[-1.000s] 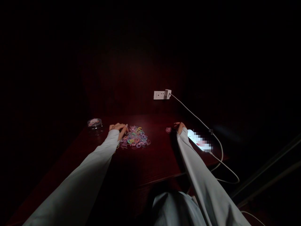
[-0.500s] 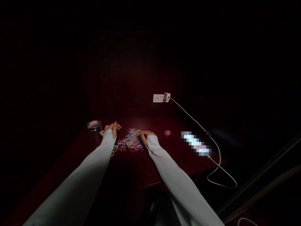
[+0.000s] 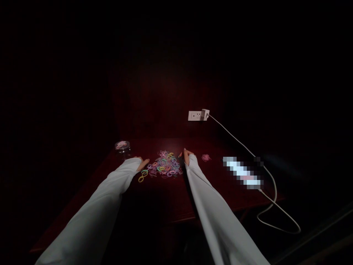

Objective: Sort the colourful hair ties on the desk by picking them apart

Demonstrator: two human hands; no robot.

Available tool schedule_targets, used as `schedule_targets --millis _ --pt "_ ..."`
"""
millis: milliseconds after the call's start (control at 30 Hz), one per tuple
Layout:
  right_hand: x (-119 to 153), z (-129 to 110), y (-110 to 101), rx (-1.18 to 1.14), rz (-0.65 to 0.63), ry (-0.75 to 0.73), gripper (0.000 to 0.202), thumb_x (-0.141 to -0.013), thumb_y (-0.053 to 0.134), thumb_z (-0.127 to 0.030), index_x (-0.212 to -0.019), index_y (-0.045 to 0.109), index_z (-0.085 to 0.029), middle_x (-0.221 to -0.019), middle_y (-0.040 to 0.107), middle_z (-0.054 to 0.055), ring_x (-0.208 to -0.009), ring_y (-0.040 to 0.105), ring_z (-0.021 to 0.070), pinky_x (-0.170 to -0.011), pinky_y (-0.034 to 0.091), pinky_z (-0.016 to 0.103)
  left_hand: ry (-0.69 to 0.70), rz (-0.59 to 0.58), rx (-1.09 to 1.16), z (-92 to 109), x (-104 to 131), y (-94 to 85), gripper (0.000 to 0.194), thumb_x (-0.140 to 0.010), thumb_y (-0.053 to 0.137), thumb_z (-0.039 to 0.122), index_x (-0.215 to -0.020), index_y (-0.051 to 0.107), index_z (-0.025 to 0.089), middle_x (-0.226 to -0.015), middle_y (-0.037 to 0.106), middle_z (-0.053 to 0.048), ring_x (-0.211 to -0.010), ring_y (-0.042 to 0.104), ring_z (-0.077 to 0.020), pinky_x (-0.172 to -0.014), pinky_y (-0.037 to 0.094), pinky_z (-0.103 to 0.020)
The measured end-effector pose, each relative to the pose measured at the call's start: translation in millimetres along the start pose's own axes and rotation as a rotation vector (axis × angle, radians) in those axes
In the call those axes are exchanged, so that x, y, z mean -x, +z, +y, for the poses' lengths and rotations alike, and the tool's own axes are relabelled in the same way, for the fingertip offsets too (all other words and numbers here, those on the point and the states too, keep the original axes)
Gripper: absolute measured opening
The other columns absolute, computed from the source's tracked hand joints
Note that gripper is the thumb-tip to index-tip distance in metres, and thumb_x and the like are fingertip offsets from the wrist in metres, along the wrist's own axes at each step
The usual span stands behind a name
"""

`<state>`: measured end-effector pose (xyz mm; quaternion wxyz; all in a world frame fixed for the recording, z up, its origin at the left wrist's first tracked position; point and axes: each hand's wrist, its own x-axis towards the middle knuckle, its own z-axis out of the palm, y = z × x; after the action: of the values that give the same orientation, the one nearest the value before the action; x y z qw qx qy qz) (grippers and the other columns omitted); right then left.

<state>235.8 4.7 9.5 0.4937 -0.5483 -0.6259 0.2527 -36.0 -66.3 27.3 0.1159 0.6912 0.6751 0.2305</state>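
Note:
A loose pile of small colourful elastic hair ties point(image 3: 165, 166), mostly purple, pink, yellow and green, lies on the dark red table between my hands. My left hand point(image 3: 142, 164) rests at the left side of the pile, close to a few yellow and green ties at its edge. Its thumb is stretched out; the other fingers are mostly hidden. On the right side, my right hand point(image 3: 186, 156) is just beside the pile with fingers apart, and I see nothing held in it. A small pink bunch of ties point(image 3: 206, 158) lies to the right of that hand.
A clear round jar point(image 3: 122, 146) with a patterned lid stands at the back left. At the right lies a blurred, lit phone point(image 3: 242, 173) on a white cable point(image 3: 231, 134) from the charger point(image 3: 204, 114) at the wall socket point(image 3: 194, 116). The table's front edge point(image 3: 183, 221) is near.
The view has swung left, so everything sits further right. My left hand has come back from near the jar to the pile's left side. My right hand has drawn slightly away from the pile.

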Motion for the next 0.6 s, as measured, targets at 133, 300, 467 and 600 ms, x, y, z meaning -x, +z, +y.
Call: schedule_targets --millis 133,300,467,600 --pt "3 -2 -3 0.130 -0.026 -0.005 0.058 -0.100 0.031 -0.049 -0.072 0.075 -0.023 -0.079 0.073 0.003 -0.082 0.066 0.0176 -0.075 0.047 0.024 -0.071 -0.261 0.163 16 0 4.4 0.078 -0.100 0.026 0.059 -0.033 0.046 0.024 -0.038 0.045 -0.004 -0.037 0.045 -0.0152 -0.058 0.043 -0.030" --pt "7 -9 -3 0.388 -0.103 -0.050 0.048 -0.103 0.034 -0.034 -0.087 0.078 -0.024 -0.099 0.074 0.004 -0.099 0.066 0.0170 -0.090 0.045 0.024 -0.057 -0.219 0.186 28 -6 8.7 0.064 -0.099 0.028 0.056 -0.055 0.058 0.021 -0.051 0.061 -0.004 -0.048 0.055 -0.0176 -0.060 0.043 -0.028" --pt "13 -20 -3 0.565 -0.134 -0.026 0.045 -0.106 0.031 -0.034 -0.108 0.074 -0.021 -0.118 0.073 0.009 -0.113 0.063 0.0205 -0.097 0.042 0.029 0.102 0.067 -0.013 24 -14 19.3 0.047 -0.098 0.036 0.048 -0.075 0.067 0.021 -0.076 0.070 -0.006 -0.074 0.062 -0.0219 -0.068 0.042 -0.029" --pt "18 -23 -2 0.631 -0.153 0.011 0.045 -0.108 0.030 -0.036 -0.125 0.068 -0.020 -0.129 0.071 0.012 -0.124 0.059 0.0250 -0.105 0.038 0.037 0.174 0.143 -0.001 14 -24 32.2 0.030 -0.097 0.042 0.036 -0.099 0.069 0.023 -0.108 0.073 -0.008 -0.106 0.062 -0.0263 -0.094 0.045 -0.036"
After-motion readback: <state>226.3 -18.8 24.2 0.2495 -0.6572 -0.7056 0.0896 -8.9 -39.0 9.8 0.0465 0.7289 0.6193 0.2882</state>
